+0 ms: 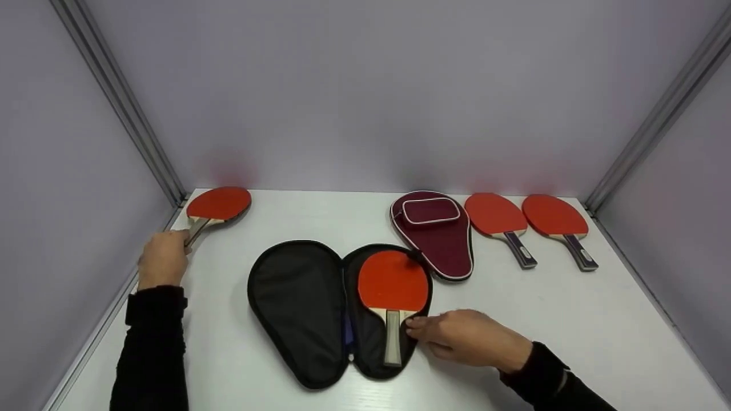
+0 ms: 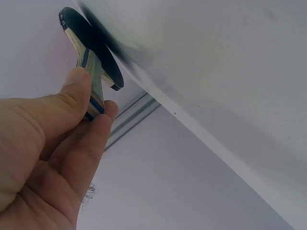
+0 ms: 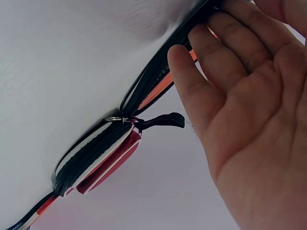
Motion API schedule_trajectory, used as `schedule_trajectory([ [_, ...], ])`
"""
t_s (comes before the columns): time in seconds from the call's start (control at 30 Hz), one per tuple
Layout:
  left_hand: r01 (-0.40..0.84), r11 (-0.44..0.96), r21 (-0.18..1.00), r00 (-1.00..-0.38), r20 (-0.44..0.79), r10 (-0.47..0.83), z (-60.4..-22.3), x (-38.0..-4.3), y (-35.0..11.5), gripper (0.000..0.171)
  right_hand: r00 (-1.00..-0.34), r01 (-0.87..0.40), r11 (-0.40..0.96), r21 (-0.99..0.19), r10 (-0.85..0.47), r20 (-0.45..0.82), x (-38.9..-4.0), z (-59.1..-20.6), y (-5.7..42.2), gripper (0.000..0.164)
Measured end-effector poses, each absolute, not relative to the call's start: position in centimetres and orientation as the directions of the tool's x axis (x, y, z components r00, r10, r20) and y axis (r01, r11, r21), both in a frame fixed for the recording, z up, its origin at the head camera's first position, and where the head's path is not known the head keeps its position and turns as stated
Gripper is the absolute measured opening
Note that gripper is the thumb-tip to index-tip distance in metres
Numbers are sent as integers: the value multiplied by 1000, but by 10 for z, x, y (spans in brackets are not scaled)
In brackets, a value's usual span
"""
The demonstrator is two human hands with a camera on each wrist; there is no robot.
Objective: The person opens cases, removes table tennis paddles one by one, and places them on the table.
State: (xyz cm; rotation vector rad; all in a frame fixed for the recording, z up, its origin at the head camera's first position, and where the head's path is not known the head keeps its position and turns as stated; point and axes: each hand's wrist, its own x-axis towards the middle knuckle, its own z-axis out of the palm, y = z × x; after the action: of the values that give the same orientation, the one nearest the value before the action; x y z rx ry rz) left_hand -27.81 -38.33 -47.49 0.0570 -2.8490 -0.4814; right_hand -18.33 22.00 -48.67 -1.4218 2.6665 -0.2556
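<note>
My left hand (image 1: 164, 260) pinches the handle of a table tennis paddle (image 1: 220, 204) at the table's far left, its red face up. In the left wrist view, thumb and fingers grip the handle end, and the dark underside (image 2: 91, 38) of the blade faces the table. A black paddle case (image 1: 297, 308) lies unzipped and spread flat in the middle. Its right half carries a second red paddle (image 1: 394, 279), handle towards me. My right hand (image 1: 471, 339) touches that half's right edge beside the handle, its fingers (image 3: 192, 86) fairly straight in the right wrist view.
A closed maroon case (image 1: 440, 240) with white piping lies behind the black case, close to its upper right edge. Two more red paddles (image 1: 495, 214) rest side by side at the back right. Pale walls (image 1: 365, 97) enclose the white table (image 1: 548, 319) at back and sides.
</note>
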Motion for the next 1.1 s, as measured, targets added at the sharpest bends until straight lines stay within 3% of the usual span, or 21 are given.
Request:
schedule_trajectory([
  [0.17,11,945,328,-967,245,-74,-480,-277,-383,7,-560,-810,553,-193,-828,-21,-183,-486,220,32],
  [0.63,33,959,283,-944,323,-63,-463,-279,-367,29,-540,-830,530,-176,-841,14,-184,-489,222,34],
  [1.1,183,957,225,-911,404,79,-422,-271,-303,49,-540,-831,532,-162,-842,6,-183,-488,221,34],
])
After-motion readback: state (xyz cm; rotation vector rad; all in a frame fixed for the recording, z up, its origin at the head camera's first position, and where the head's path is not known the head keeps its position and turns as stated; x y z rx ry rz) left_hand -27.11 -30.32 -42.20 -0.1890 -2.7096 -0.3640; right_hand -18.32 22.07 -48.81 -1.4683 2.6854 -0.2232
